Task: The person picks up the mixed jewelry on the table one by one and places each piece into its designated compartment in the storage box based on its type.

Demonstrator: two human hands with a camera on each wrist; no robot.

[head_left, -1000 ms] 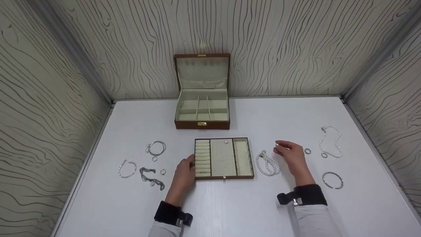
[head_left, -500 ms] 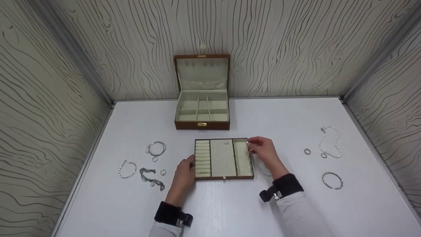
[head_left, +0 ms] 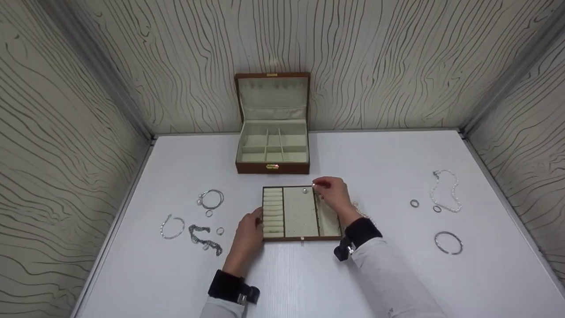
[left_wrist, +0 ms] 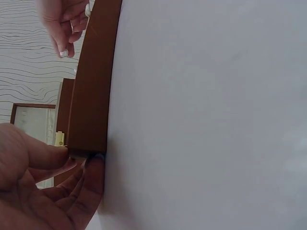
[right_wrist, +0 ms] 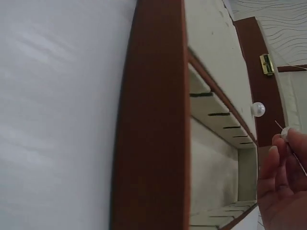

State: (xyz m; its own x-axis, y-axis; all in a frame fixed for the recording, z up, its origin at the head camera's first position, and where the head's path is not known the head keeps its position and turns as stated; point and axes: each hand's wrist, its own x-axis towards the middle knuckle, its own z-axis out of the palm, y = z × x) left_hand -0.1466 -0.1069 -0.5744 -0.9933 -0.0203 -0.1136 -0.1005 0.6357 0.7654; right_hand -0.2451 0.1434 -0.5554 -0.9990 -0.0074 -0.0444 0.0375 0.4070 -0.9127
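Panels with dark wavy lines (head_left: 198,66) enclose a white surface (head_left: 287,282); midway along its back edge stands an open brown jewellery box (head_left: 251,168), its lid raised; nearer the front edge, around the middle of the surface, a shallow tray (head_left: 302,239) lies flat. Thumb and fingers of the left hand (head_left: 248,232) grip the tray's left side; the right hand (head_left: 334,194) pinches a pearl stud (right_wrist: 286,133) between thumb and fingertips, its thin pin bare, above the tray's far edge, near the divider between middle panel and right compartment; another stud (head_left: 304,191) sits on the middle panel close to the far edge; ring rolls (head_left: 273,216) fill the left section. Beside the tray's right side, pearl strands (head_left: 364,213) are partly hidden by the right arm. Toward the surface's left edge lie a double band with pearls (head_left: 223,199), two small rings (head_left: 206,213), a dark chain (head_left: 204,241) and a slim bracelet (head_left: 170,238); toward the right edge, two darker rings (head_left: 411,203), a white beaded necklace (head_left: 453,193) and an open bangle (head_left: 435,242).
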